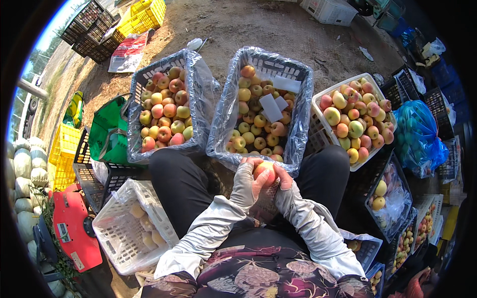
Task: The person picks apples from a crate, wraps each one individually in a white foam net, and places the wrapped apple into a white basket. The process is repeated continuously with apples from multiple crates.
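Note:
A red-and-yellow apple [265, 173] is held between my two hands, in front of the near edge of the middle crate. My left hand [250, 178] grips it from the left, in a grey fingerless sleeve. My right hand [284, 178] touches its right side with the fingers. The middle plastic-lined crate [306, 111] holds apples and some white foam pieces [271, 107]. To its left, another lined crate [193, 100] is filled with red and yellow-green apples. At the right, a white crate [317, 97] is heaped with apples.
A green bag [106, 126] and a white crate of net-wrapped fruit [123, 223] stand at the left, near a red scale-like object [76, 231]. A blue plastic bag [417, 138] and several fruit crates line the right. Yellow crates [143, 16] stand at the back left.

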Motion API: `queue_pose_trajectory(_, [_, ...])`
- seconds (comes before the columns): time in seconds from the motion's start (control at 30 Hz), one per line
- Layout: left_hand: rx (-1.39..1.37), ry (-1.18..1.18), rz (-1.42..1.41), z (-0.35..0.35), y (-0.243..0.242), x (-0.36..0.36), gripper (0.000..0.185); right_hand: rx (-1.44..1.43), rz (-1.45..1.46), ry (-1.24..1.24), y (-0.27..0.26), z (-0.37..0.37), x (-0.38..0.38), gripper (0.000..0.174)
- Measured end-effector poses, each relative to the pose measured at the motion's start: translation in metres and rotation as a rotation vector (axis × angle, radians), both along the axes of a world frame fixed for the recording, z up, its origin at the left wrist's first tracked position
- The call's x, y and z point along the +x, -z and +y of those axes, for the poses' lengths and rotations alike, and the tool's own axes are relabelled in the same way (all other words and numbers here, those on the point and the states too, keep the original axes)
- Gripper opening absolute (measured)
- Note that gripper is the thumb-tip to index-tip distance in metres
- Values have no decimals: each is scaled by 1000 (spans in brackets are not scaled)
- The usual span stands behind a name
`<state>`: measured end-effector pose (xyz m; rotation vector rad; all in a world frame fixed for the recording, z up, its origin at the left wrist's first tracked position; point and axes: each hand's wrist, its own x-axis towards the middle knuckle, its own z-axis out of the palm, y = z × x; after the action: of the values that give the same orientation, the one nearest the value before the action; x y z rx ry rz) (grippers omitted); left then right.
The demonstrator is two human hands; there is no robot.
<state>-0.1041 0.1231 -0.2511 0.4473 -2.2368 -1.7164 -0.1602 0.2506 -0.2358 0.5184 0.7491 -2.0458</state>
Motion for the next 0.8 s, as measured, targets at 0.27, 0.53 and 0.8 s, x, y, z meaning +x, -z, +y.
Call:
queue_pose_trajectory(0.27, [-102,-36,74,-1,-4,-13,17,1,-69,-79,-11,-4,-9,54])
queue_pose_trajectory(0.53, [-66,-54,80,-1,-1,-24,23,-3,-68,-50,-9,-8,-20,58])
queue_pose_trajectory(0.8, [-27,-48,122,1,-4,-34,24,-2,8,-10,-3,0,-19,51])
